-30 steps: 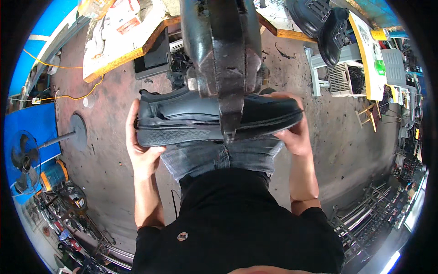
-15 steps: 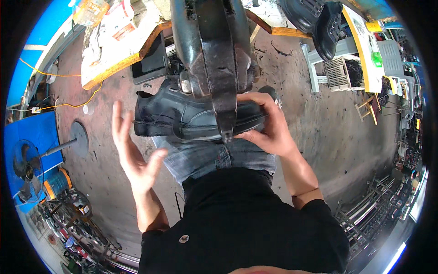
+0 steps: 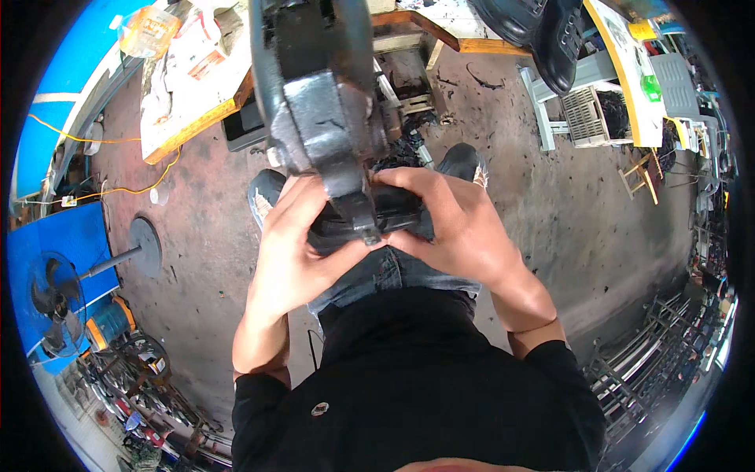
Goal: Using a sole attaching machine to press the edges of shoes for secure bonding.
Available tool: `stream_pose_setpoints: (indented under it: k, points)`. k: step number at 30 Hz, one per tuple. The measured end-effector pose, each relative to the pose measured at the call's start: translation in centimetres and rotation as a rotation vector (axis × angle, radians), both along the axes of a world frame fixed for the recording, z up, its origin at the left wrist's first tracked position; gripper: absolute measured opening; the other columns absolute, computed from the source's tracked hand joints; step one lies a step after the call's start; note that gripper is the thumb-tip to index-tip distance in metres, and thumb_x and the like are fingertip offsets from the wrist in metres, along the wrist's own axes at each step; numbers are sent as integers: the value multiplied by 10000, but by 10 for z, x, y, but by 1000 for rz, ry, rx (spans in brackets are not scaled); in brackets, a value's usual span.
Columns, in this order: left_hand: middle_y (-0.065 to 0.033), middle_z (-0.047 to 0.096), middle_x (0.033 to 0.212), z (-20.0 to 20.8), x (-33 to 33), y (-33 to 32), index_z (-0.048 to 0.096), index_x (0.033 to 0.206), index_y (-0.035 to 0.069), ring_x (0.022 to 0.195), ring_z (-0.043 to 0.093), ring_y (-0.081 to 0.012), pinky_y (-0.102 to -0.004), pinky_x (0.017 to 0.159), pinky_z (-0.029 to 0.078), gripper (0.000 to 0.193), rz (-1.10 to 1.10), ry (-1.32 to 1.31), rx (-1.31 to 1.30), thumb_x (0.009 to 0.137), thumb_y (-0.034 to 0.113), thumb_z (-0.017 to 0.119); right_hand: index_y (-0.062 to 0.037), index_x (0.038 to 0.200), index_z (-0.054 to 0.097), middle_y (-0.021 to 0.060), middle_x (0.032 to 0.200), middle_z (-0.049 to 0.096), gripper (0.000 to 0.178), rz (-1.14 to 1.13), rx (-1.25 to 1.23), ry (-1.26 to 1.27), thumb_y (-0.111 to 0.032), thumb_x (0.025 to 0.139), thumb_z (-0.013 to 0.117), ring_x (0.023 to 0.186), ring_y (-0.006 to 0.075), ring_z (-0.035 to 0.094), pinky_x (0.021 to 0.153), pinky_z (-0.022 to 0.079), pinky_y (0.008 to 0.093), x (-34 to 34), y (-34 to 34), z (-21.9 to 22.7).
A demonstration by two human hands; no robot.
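One black shoe is showing only in dark, faintly shiny patches, sitting between both hands in front of the jeans; which way its toe is pointing, I cannot tell. The left hand is gripping it, fingers curling over the far side, thumb pressing near; the right hand is gripping likewise, opposite. A dark machine is standing in the way, its narrow tip covering the middle. Farther off, two other shoes are lying near a crate, and a fan is standing leftward.
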State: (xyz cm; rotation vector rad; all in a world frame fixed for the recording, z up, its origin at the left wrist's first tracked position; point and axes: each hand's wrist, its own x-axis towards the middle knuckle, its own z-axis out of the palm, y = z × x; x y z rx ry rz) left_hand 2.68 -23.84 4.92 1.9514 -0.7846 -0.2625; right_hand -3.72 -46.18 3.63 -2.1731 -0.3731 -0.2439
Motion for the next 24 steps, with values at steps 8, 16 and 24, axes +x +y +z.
stream_pose_setpoints:
  k: [8,16,24]
  points:
    - [-106,684,1230,-30,-12,-5,621,1282,-10,1141,650,-194,-332,987,510,601,38,344,-369,736,-17,872,-43,1489,419,171,1444,533,1005,32,330,99,-219,658,956,1329,325,532,1097,435,418,-4,-19,-80]
    - [-209,613,1352,-62,-22,-12,547,1328,-29,1316,563,-322,-427,1084,465,632,-28,384,-677,771,-21,847,-81,1639,143,123,1606,347,1205,158,923,523,-103,716,918,1419,238,431,1190,344,382,-18,-4,-182]
    - [-218,618,1345,-75,-25,-22,550,1312,-21,1368,512,-431,-568,1184,316,616,-40,396,-838,779,40,853,-80,1581,347,110,1618,375,1047,122,633,439,29,658,830,1517,270,330,1252,248,401,-27,-65,-154]
